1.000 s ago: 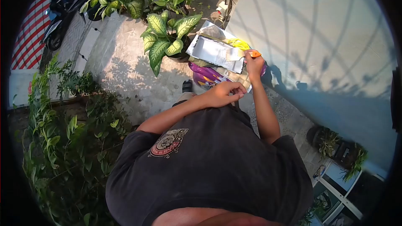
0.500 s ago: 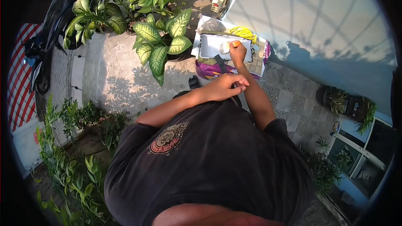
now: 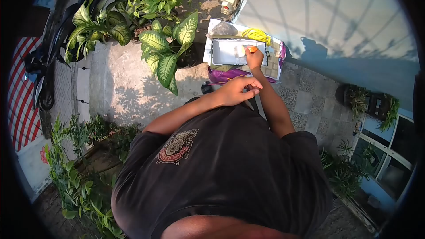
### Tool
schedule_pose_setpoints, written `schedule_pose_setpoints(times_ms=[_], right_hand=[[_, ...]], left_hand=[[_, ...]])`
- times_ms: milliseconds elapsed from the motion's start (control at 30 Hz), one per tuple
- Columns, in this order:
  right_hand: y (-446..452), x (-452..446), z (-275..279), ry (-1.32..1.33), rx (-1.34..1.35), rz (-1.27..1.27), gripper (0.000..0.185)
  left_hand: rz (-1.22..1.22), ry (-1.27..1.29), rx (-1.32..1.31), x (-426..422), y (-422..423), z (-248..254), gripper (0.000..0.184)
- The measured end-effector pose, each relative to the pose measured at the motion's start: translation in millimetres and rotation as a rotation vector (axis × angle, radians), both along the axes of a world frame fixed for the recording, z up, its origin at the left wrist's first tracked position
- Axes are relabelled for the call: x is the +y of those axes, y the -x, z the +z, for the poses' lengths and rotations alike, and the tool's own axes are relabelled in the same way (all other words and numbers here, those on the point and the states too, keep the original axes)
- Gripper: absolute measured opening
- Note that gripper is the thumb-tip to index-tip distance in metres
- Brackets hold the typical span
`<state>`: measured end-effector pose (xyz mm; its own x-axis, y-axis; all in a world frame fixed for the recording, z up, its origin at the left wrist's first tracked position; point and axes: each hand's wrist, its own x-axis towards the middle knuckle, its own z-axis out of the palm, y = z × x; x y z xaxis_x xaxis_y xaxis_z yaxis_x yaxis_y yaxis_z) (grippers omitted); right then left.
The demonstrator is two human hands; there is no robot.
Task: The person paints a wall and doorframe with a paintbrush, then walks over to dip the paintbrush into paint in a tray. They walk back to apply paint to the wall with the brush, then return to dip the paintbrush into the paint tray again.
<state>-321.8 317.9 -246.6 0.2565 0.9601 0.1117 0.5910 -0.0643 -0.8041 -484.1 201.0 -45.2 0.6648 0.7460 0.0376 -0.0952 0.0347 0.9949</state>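
Brush (image 3: 242, 51) over the tray (image 3: 225, 53), grasped in your right hand (image 3: 254, 58), is best drawn flat and lightly there, your left hand (image 3: 239, 91), loosely curled and seemingly empty, short of the tray.

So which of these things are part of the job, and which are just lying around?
Part of the job, it seems:
right hand, gripping the brush
brush with the orange handle, over the tray
tray, white inside

Probably just there:
yellow bundle, beside the tray, though I can't be sure
broad-leaved potted plant
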Motion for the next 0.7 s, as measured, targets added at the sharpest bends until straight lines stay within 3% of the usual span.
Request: schedule_pose_setpoints(times_ms=[700], right_hand=[[20, -8, 27, 0.015, -0.120, 0.075, 0.017]], left_hand=[[-0.015, -0.096, 0.015, 10, 10, -4, 0.022]])
